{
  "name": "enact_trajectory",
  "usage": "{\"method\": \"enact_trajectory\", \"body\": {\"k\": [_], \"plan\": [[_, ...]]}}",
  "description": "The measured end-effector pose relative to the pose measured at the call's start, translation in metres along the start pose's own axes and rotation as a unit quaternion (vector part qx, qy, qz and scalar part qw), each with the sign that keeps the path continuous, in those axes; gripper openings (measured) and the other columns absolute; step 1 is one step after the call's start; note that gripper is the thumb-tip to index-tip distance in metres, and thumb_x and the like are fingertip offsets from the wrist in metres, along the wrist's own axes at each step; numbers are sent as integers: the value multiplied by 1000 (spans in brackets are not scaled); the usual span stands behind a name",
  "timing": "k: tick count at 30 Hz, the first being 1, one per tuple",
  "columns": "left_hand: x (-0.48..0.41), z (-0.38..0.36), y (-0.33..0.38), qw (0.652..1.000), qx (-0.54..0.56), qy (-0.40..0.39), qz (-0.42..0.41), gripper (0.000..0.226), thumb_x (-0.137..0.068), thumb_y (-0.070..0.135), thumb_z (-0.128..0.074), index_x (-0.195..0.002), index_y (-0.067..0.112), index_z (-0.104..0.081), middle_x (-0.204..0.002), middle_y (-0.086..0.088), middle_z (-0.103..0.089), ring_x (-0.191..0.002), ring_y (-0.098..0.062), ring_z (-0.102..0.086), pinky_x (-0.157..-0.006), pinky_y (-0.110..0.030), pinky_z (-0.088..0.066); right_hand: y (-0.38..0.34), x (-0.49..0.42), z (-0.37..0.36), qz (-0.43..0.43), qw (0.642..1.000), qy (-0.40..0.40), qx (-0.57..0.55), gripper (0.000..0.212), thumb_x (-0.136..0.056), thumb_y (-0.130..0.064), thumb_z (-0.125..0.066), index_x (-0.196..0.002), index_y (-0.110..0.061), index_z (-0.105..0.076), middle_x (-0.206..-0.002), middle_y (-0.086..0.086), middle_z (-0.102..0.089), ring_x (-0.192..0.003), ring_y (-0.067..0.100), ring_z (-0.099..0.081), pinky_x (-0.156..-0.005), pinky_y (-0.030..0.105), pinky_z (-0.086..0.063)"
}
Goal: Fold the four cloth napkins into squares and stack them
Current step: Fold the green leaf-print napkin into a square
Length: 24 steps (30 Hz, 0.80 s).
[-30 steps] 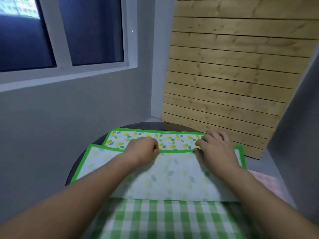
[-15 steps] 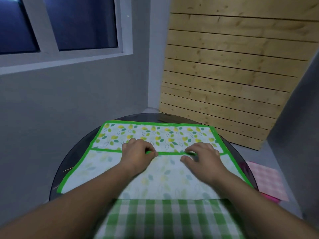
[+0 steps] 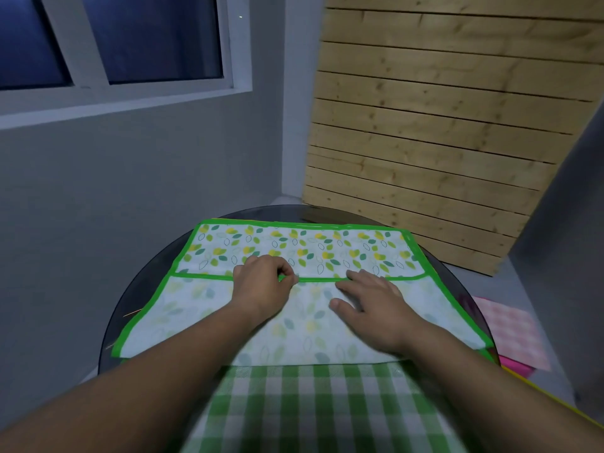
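Observation:
A white napkin with a leaf print and green border (image 3: 313,246) lies spread on the round dark table (image 3: 137,305). Its near half is folded over, pale underside up, with the green folded edge running across the middle. My left hand (image 3: 261,286) pinches that green edge between thumb and fingers. My right hand (image 3: 369,302) rests flat, fingers spread, on the folded flap just beside the edge. A green-and-white checked napkin (image 3: 313,407) lies nearer to me, partly under my forearms. A pink checked napkin (image 3: 510,331) sits low to the right, beyond the table's rim.
A grey wall with a window stands to the left. A slatted wooden panel (image 3: 441,132) leans behind the table. Something bright pink (image 3: 516,367) lies under the pink napkin. A yellow edge (image 3: 555,407) shows at the lower right.
The folded edge has come back toward me, uncovering more of the printed far half. Both hands have shifted nearer together along that edge, and the right hand now lies flatter.

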<state>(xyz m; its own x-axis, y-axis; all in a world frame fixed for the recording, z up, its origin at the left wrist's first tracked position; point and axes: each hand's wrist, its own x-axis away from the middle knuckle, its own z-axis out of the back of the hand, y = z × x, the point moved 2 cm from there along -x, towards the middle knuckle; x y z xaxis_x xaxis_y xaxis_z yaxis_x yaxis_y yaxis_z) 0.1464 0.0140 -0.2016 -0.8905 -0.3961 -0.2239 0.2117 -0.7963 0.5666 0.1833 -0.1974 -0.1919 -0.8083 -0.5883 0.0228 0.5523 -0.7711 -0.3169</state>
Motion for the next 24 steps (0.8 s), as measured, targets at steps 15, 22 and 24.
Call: {"method": "enact_trajectory", "body": {"k": [15,22,24], "plan": [[-3,0,2,1000,-3,-9,11,11,-92,41,-64,-85,33,-69,-90,15,-64,-106,-17,-50,-86,-38,-28,-41,41,-28,83,994,-59,46,76,-91,-72,-25,-155,-34,-10,-165,-5,7,-150,12,17,-122,42,9],[-1,3,6,998,-52,-22,-16,18,-91,50,-62,-95,33,-66,-98,10,-64,-110,-21,-50,-92,-40,-31,-40,40,-35,78,991,-61,84,84,-86,-77,-19,-156,-34,-1,-164,-6,15,-148,11,23,-121,45,11],[5,8,14,992,-103,-53,-53,30,-92,54,-55,-114,35,-62,-115,5,-60,-121,-21,-46,-105,-43,-26,-39,40,-36,77,991,-59,89,84,-86,-77,-18,-156,-34,0,-164,-7,16,-148,11,23,-121,45,11]]}}
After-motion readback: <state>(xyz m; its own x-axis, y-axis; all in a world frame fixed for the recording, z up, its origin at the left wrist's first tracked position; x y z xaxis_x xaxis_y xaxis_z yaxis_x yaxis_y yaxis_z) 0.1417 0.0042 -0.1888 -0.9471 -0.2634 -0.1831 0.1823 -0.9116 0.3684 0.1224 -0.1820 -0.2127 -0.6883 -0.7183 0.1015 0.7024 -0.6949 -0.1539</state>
